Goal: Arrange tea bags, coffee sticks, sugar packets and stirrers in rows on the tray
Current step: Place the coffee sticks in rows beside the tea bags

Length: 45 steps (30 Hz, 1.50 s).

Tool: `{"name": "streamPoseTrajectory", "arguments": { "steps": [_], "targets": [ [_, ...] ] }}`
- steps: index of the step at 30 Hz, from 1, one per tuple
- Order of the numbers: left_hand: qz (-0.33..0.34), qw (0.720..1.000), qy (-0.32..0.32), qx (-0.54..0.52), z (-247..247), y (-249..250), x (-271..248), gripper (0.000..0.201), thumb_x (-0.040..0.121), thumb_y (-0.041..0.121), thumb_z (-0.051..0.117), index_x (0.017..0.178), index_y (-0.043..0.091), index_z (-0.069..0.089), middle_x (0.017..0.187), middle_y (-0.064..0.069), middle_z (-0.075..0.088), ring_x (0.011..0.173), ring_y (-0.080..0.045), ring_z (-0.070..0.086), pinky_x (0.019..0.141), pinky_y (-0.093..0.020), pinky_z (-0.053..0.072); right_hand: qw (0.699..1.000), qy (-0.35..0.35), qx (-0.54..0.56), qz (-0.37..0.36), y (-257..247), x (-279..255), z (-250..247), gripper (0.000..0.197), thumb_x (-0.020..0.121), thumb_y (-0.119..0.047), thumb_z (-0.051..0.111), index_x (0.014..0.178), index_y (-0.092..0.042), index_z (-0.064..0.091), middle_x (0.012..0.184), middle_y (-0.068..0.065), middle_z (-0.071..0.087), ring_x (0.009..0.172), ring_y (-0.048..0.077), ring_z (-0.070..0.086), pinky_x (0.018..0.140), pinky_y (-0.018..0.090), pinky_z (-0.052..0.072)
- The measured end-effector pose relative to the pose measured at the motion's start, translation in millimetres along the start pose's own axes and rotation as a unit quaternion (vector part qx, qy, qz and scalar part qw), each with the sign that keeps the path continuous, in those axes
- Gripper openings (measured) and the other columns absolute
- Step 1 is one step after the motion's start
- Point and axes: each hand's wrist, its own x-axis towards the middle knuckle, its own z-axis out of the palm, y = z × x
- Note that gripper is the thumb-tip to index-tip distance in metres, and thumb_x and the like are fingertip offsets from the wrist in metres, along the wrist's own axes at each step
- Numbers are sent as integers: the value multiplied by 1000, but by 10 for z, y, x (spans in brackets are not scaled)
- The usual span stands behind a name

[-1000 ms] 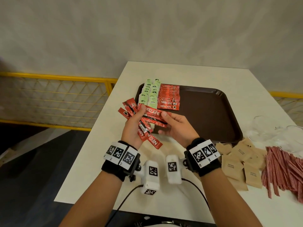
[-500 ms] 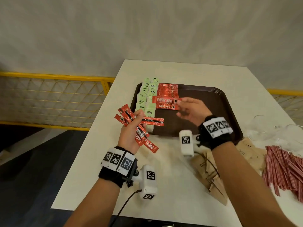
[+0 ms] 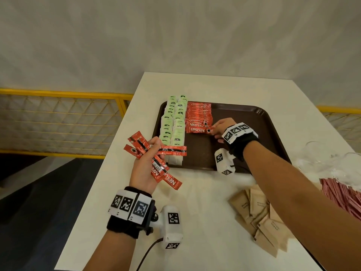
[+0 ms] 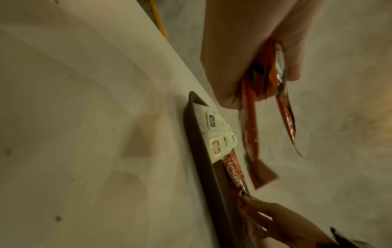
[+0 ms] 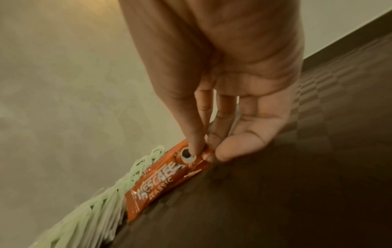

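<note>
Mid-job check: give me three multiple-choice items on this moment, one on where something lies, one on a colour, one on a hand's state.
1. The brown sugar packets lie:
A. on the tray
B. on the table, off the tray
C. in the left hand

2. The tea bag tags are:
A. green
B. blue
C. yellow

3. The right hand:
A. hangs idle
B. pinches the end of a coffee stick
C. lifts the tray

Answers:
1 B, they rest right of the arm, outside the tray.
2 A, pale green rows.
3 B, thumb and finger pinch the coffee stick.

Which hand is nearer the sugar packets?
Right. The right hand is over the tray, and its forearm passes just above the sugar packets. The left hand holds coffee sticks off the tray's left.
</note>
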Motion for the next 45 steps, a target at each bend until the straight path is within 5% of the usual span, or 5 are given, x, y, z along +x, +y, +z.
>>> {"name": "streamPoseTrajectory", "arguments": {
  "steps": [6, 25, 30, 36, 45],
  "targets": [
    [-8, 1000, 13, 3, 52, 6, 29, 10, 90, 22, 59, 83, 25, 66, 84, 0, 73, 48, -4, 56, 42, -15, 45, 999, 9, -30, 9, -44, 34, 56, 24, 78, -8, 73, 100, -2, 66, 98, 11, 63, 99, 27, 60, 93, 43, 51],
    [-38, 999, -1, 4, 116, -34, 75, 19, 87, 22, 62, 105, 17, 64, 82, -5, 66, 51, -6, 60, 45, -18, 49, 999, 33, -37, -4, 9, 144, 11, 21, 81, -9, 71, 78, -14, 50, 103, 13, 61, 97, 25, 60, 93, 45, 50],
    [-32, 999, -11, 31, 124, -20, 92, 19, 83, 27, 64, 100, 20, 64, 67, -2, 61, 50, -7, 58, 44, -19, 46, 985, 56, -76, -147, -155, -119, -108, 23, 86, -31, 64, 102, -16, 56, 113, 2, 58, 98, 15, 53, 83, 34, 51],
    [-10, 998, -36, 60, 205, -37, 101, 30, 74, 29, 66, 103, 20, 65, 67, -1, 59, 52, -6, 57, 42, -21, 46, 931, -271, -26, -244, -277, -823, -6, 12, 83, -17, 67, 95, -15, 62, 83, -2, 63, 73, 10, 63, 62, 22, 54],
    [-10, 999, -23, 33, 166, -50, 111, 30, 86, 24, 63, 113, 10, 63, 69, 0, 62, 49, -3, 57, 45, -20, 48, 828, -7, -133, -545, 42, -859, 242, 9, 78, -3, 72, 77, -6, 63, 89, 2, 57, 76, 13, 53, 71, 7, 41]
  ]
}}
